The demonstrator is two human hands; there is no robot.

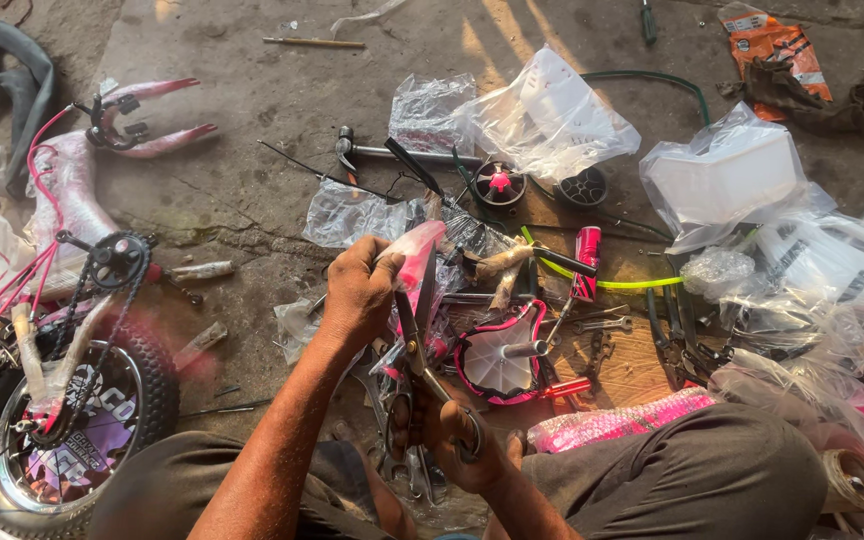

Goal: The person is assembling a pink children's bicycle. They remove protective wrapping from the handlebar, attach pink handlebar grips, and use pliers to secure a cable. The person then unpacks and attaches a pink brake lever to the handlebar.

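My left hand [360, 290] grips a pink part wrapped in clear plastic [418, 252] and holds it up in front of me. My right hand [452, 432] is closed on the handles of a pair of metal scissors [414, 340], whose blades reach up against the plastic wrapping just below my left hand. Both forearms come up from the bottom of the view, between my bent knees in dark trousers.
A small pink bicycle frame [72, 190] with chain and black-tyred wheel [62, 420] lies at left. Plastic bags [552, 115], a pink and white seat part [497, 355], spanners [602, 325], a yellow-green cable [632, 283] and small wheels [500, 183] litter the concrete floor ahead.
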